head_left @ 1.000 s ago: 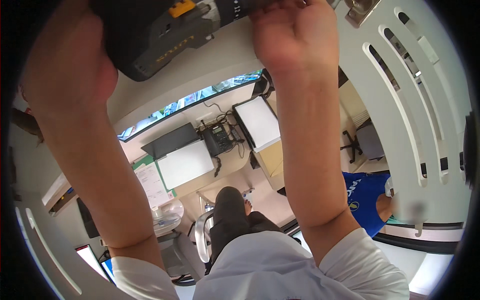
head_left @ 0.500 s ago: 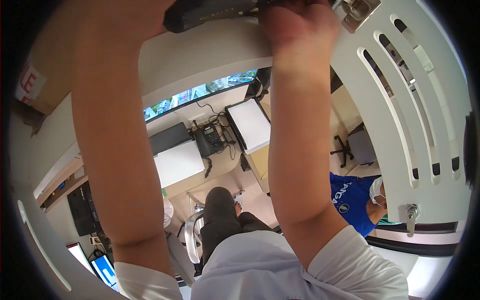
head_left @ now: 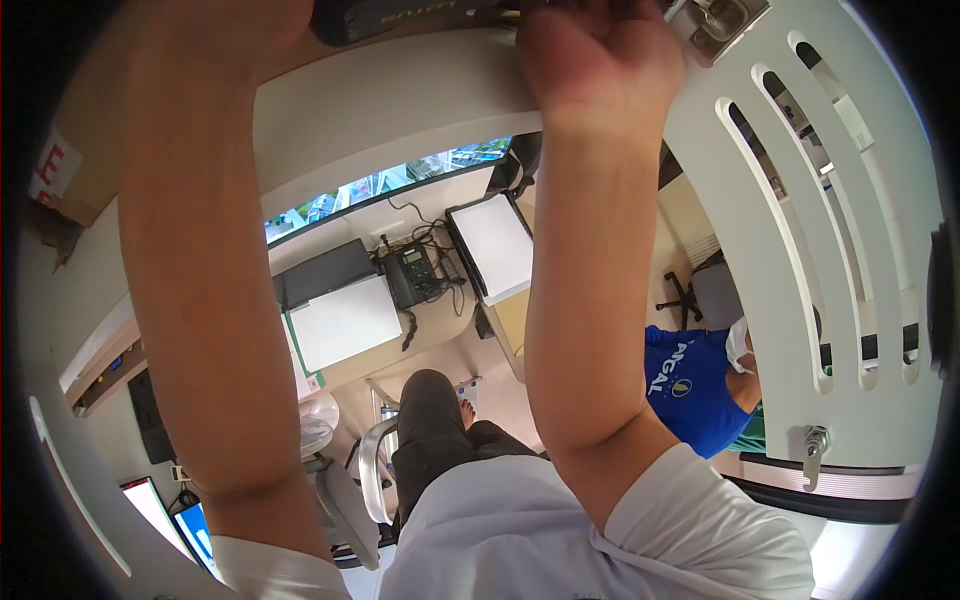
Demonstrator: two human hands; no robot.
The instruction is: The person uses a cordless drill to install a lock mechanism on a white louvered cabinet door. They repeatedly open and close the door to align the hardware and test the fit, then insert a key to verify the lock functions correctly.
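Head view, looking down past two raised bare forearms. A dark power tool (head_left: 400, 15) sits at the very top edge, mostly cut off by the frame, against the curved white panel (head_left: 400, 110) overhead. The right hand (head_left: 600, 55) is closed in a loose fist just beside the tool's right end; whether its fingers grip anything cannot be told. The left hand (head_left: 225, 25) is raised to the tool's left end, and its grip is out of sight. A metal latch (head_left: 722, 22) lies just right of the right hand. Far below are a desk with a black telephone (head_left: 413, 275), a white box (head_left: 498, 245), and a person in a blue shirt (head_left: 690, 385).
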